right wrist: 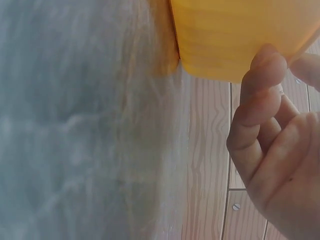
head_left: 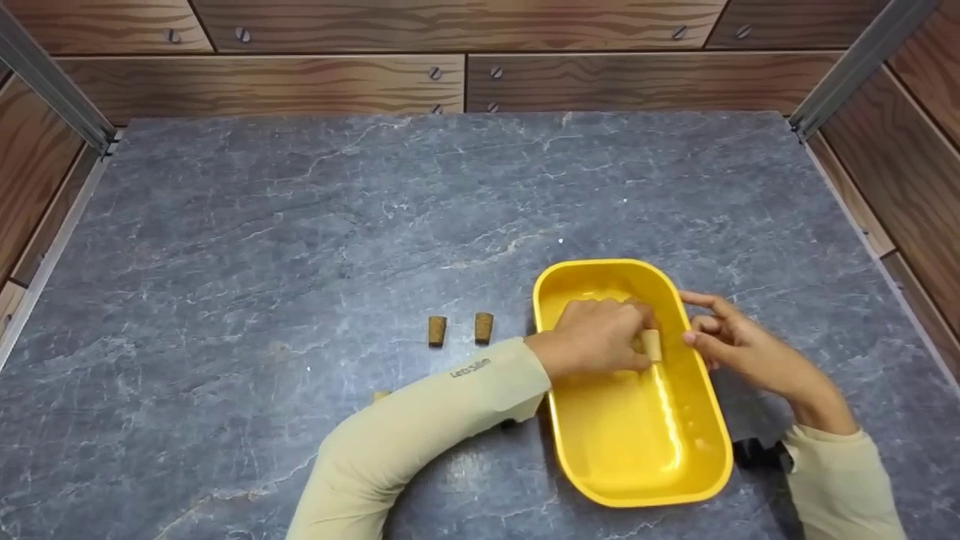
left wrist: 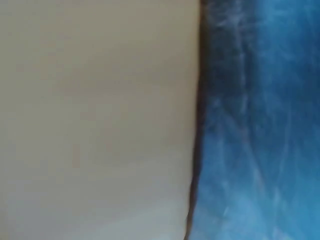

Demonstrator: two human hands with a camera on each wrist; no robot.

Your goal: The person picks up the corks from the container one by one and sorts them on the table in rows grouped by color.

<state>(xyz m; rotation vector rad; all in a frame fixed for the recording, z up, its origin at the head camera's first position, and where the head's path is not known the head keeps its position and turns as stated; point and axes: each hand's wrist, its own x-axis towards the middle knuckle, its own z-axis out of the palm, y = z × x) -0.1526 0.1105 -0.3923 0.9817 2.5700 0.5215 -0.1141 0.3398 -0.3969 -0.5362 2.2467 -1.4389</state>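
A yellow plastic tub [head_left: 611, 450] stands right of centre on the table. My left hand [head_left: 600, 335] reaches down into it and pinches a pale cork stopper [head_left: 652, 346] between thumb and fingers, near the right inner wall. My right hand [head_left: 739, 345] holds the tub's right side, thumb at the rim and fingers curled against the outer wall; the right wrist view shows these fingers [right wrist: 260, 100] against the yellow wall. Two darker cork stoppers, one [head_left: 436, 331] left of the other [head_left: 484, 328], stand on the table left of the tub. The left wrist view catches only sleeve and tabletop.
Behind the left sleeve [head_left: 427, 420] a light cork piece [head_left: 382, 395] peeks out, mostly hidden. The grey marbled table [head_left: 300, 225] is bordered by wood-patterned panels [head_left: 262, 90]. A black strap [head_left: 757, 454] sits by the right sleeve.
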